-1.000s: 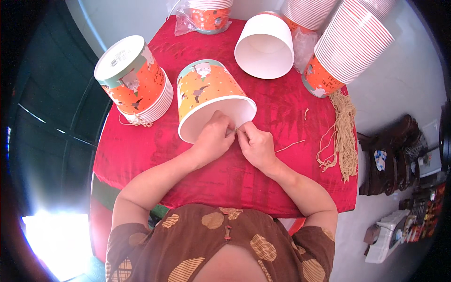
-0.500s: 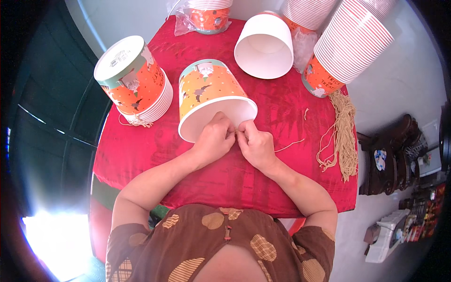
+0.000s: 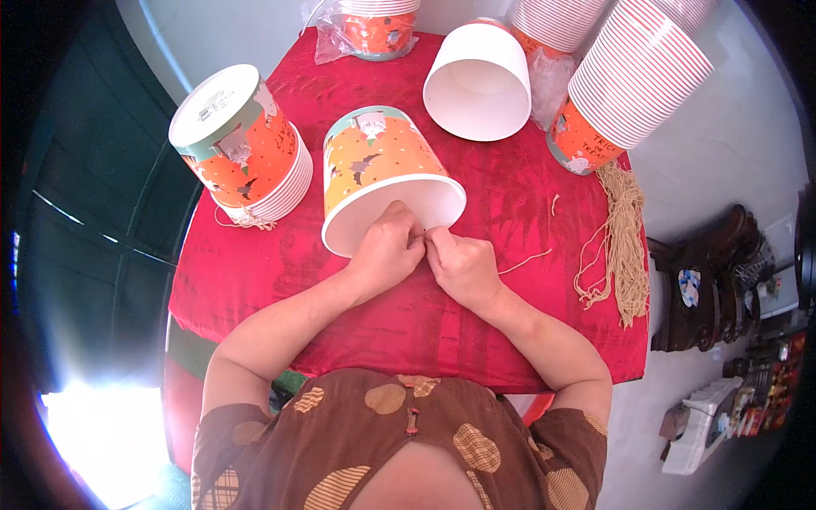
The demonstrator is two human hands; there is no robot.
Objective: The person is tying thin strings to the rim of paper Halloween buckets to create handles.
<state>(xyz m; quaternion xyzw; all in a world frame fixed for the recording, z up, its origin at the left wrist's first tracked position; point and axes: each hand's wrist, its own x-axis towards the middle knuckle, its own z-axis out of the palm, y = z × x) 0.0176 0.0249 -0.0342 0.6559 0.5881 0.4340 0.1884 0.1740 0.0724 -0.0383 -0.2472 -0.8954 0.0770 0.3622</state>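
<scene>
A red cloth (image 3: 510, 212), slightly creased and glossy, is covering the table and running off view at the near edge behind the person's brown patterned top. On it, a tall stack of ribbed, red-striped cups (image 3: 637, 72) is leaning at the far right, its top cut off by the frame. A second stack (image 3: 246, 144) of orange printed paper tubs is lying tilted at the left, base toward the camera. A plain white tub (image 3: 478, 81) is lying on its side at the far centre, mouth open toward the viewer. The orange tub (image 3: 378, 166), a tapered paper cylinder with a white interior, is lying on its side at the cloth's centre, rim toward the person. A bundle of tan twine (image 3: 625, 255) is trailing down the right edge. The left hand (image 3: 387, 251) is curling over the tub's rim, fingers pressed together; the right hand (image 3: 459, 263) is closing beside it, fingertips pinching at the rim. What the fingers are pinching is too small to make out. A loose strand (image 3: 527, 262) is lying just right of the hands.
</scene>
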